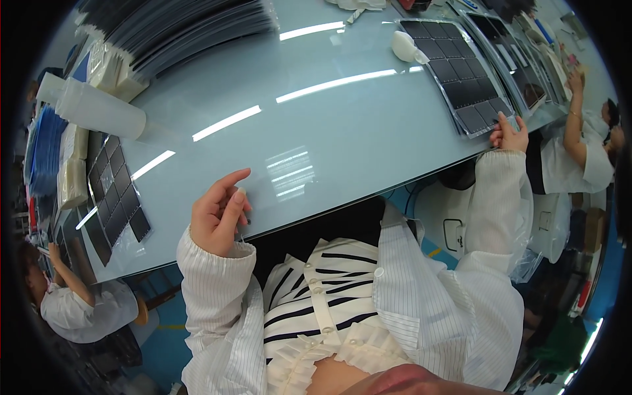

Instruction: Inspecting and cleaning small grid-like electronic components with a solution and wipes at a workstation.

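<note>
My left hand (220,214) hovers over the near edge of the glass-topped table (342,138). Its index finger is stretched out and the thumb stands apart from it, with nothing visible between them. Farther right, my right hand (510,135) is at the near corner of a clear-edged tray (469,137) filled with rows of dark square panels (461,69). Its fingertips close on the corner panel, though the contact is partly hidden. A white rounded bottle (406,47) lies against the tray's left side.
A translucent bottle (99,108) stands at left beside another panel tray (115,187) and pale stacked blocks (71,168). Dark thin sheets (191,33) are piled at the far left. More trays (510,52) lie far right. Co-workers sit at left (89,306) and right (579,151).
</note>
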### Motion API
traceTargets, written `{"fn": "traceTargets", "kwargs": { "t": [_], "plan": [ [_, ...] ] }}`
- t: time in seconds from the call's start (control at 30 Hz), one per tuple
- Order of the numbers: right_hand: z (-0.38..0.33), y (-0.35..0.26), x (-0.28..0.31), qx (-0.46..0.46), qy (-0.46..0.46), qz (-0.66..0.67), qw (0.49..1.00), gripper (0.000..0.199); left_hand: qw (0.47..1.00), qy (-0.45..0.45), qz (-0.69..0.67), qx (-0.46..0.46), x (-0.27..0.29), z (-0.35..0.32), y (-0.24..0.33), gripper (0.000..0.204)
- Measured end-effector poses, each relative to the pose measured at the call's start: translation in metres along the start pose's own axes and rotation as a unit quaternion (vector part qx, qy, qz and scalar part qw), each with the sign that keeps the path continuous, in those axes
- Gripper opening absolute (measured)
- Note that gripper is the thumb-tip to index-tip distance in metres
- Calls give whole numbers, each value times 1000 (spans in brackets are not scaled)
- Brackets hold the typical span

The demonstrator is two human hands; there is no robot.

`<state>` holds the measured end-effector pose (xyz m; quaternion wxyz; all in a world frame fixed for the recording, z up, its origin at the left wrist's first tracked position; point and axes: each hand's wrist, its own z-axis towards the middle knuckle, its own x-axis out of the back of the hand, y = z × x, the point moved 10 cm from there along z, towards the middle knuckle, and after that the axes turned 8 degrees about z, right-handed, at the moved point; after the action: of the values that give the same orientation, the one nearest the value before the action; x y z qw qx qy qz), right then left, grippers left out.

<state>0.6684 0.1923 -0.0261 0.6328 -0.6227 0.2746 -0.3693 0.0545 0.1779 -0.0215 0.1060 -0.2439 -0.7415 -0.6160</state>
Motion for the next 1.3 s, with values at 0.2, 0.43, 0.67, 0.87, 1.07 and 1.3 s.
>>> {"fn": "traceTargets", "kwargs": {
  "t": [0.2, 0.43, 0.67, 0.87, 1.07, 1.3],
  "plan": [
    [-26, -49, -6, 103, -5, -110, 989, 59, 1000, 5, -4, -23, -1, 1, 2, 32],
    [-78, -87, -108, 132, -238, -124, 954, 54, 1000, 7, -11, -17, 1, -1, 1, 30],
    [-75, -73, -234, 176, -251, -287, 907, 54, 999, 12, -18, -40, 2, -4, 4, 30],
    [-88, -85, -310, 311, -262, -296, 865, 44, 999, 8, -34, -33, 3, -6, 3, 29],
    [-133, -110, -314, 349, -256, -216, 875, 54, 998, 6, -28, -56, 5, -6, 9, 30],
    [-85, -99, -97, 237, -75, -202, 947, 42, 998, 3, 5, -69, 3, -5, 6, 30]
  ]
}}
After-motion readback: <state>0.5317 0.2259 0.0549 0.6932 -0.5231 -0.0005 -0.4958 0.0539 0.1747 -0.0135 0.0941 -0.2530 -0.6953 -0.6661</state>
